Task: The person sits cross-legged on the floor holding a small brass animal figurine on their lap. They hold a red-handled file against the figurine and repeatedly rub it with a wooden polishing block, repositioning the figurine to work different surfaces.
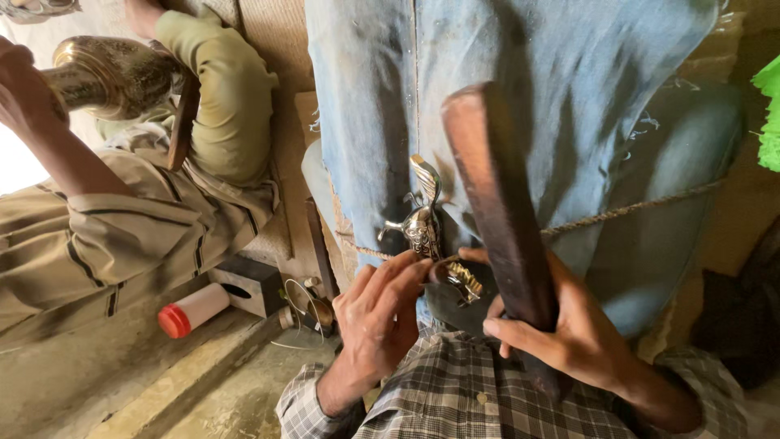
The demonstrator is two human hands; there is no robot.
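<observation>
Head view. Setting: dusty concrete floor (122, 382) with woven matting behind; the person sits in faded blue jeans (520, 97) and a checked shirt.

Left hand (378, 321): fingers bent, tips pinching the small silver-coloured cast-metal bird figurine (424, 228), which lies over the lap against the jeans.

Right hand (569, 333): closed around the dark, worn wooden mallet (496, 203), held upright just beside the figurine.

Thin twisted rope (634, 210) crosses the thigh.

Left of frame: a co-worker in a striped shirt holds a large engraved brass vessel (110, 75). On the floor: white plastic bottle with red cap (191, 310), beside a small dark box (248, 284).
</observation>
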